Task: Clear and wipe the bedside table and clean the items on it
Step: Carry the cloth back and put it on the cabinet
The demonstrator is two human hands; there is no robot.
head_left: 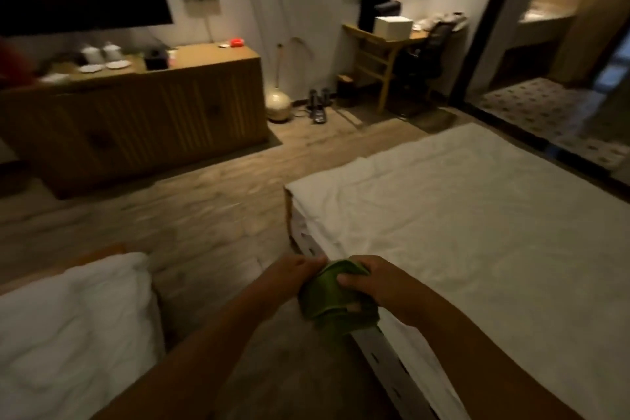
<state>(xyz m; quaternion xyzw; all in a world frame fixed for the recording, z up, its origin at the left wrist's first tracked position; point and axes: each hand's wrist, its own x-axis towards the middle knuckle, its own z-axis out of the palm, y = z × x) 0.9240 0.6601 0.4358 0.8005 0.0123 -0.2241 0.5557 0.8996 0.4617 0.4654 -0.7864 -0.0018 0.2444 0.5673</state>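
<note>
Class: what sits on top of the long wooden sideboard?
Two white cups, two saucers, a black box, a red item; the blurred left end is unclear.

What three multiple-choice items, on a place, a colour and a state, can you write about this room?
1. Where does the white box stand? A on the desk; B on a bed; C on the floor.
2. What colour is the cloth? A red; B green; C white.
3. Which hands grip the cloth? A both; B left only; C neither.
Answers: 1 A, it sits on the desk top; 2 B, it is green; 3 A, the left hand and the right hand both clasp it.
</note>
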